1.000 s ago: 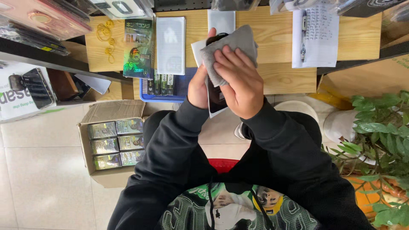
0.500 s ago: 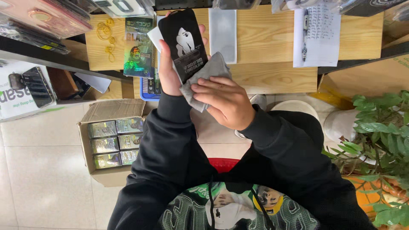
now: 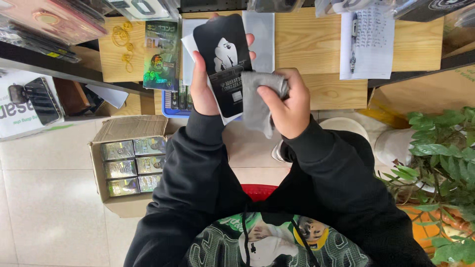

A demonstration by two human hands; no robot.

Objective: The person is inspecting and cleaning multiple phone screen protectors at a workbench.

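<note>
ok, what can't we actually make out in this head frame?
- Lower edge of the black card, head view: covered by the grey cloth in the right hand.
- Left hand palm: behind the card.
- Cardboard box contents: only the shiny pack tops show; the sleeve hides its right side.
- Paper sheet writing: too small.
- Plant: cut off at the right edge.

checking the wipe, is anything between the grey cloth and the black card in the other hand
Nothing visible: the grey cloth in the right hand lies directly against the black card held by the left hand.
</note>
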